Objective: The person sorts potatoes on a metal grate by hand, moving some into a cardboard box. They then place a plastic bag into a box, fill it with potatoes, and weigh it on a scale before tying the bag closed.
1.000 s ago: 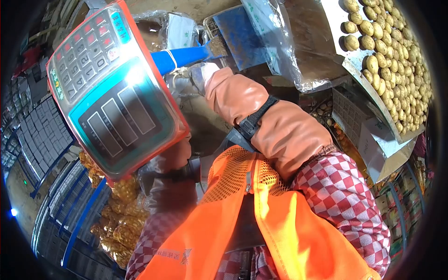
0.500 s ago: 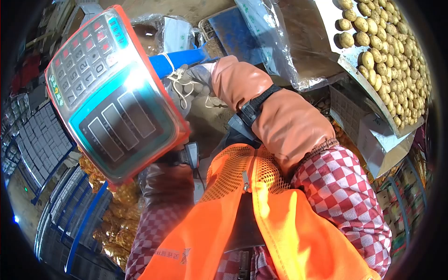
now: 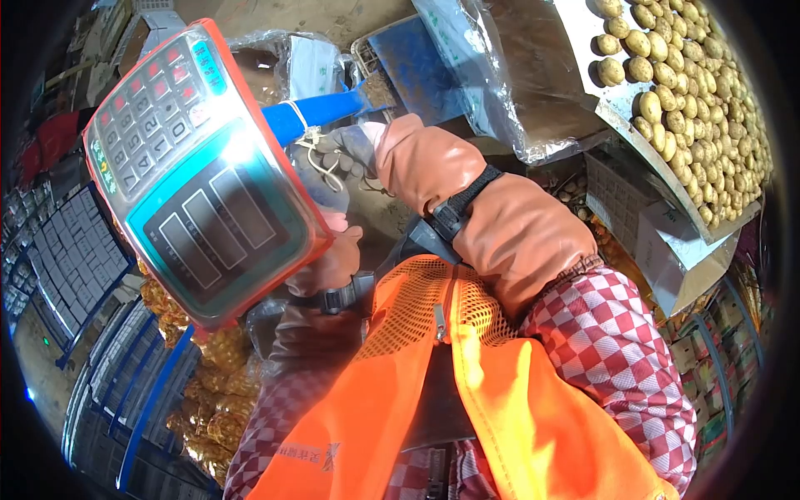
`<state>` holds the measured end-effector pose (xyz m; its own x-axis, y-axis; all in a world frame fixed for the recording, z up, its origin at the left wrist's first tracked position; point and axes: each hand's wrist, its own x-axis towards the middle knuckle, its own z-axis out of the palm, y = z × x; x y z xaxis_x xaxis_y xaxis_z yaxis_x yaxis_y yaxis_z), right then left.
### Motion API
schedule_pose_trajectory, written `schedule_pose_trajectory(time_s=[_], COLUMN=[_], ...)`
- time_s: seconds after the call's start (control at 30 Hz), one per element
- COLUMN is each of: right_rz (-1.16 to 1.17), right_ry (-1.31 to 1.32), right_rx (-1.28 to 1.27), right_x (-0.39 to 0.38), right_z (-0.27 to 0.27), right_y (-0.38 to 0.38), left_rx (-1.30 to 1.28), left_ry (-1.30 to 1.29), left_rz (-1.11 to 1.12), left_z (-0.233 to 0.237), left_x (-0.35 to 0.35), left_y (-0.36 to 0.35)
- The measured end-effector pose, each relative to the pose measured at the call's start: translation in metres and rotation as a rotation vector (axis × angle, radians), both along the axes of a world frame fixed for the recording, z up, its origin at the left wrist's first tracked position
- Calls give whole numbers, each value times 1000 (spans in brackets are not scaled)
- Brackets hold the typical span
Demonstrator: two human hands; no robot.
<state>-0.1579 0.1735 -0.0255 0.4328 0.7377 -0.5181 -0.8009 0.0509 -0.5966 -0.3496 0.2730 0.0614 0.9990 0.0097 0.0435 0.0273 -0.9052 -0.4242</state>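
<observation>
A scale's display head (image 3: 221, 200), with a keypad and a red rim under clear plastic, fills the left. Its blue post (image 3: 321, 112) runs right from behind it, with white string (image 3: 312, 137) tied round and hanging in loops. My right hand (image 3: 354, 148), in a grey glove, is closed with its fingers bent at the string beside the post. My left hand (image 3: 321, 185), also gloved, is just below, against the string loops. The display head partly covers it, and its fingertips are hidden. Both wrists have brown sleeve covers and black straps.
Many potatoes (image 3: 708, 108) lie on a white-edged board at the upper right, above cardboard boxes (image 3: 683, 250). A blue plate (image 3: 417, 71) and plastic sheeting (image 3: 533, 83) are ahead. Net bags of produce (image 3: 217, 392) and blue-framed racks (image 3: 79, 258) stand at the left.
My left forearm has come out from under the display head, moving up and right, so more of its wrist shows. My right hand has shifted slightly down and left, staying by the string.
</observation>
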Motion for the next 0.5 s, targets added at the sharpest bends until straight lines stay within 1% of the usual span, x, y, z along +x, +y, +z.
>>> schedule_pose_trajectory(time_s=[0.07, 0.17, 0.2, 0.3, 0.43, 0.5], right_rz=[5, 15, 22, 37, 50, 45], right_ry=[-5, -9, -9, -10, -26, -24], right_rx=[0, -2, -5, -8, 0, -5], right_x=[0, -1, -3, -5, -9, -19], right_z=[0, 3, 2, 1, -3, -9], right_y=[0, -4, -5, -6, -14, -30], left_rx=[-217, -336, -352, -373, -434, -459], left_ry=[177, 402, 450, 539, 469, 372], left_rz=[192, 390, 417, 462, 418, 323], left_z=[14, 36, 40, 48, 50, 42], left_x=[7, 26, 31, 40, 49, 55], left_y=[1, 2, 2, 0, -1, -10])
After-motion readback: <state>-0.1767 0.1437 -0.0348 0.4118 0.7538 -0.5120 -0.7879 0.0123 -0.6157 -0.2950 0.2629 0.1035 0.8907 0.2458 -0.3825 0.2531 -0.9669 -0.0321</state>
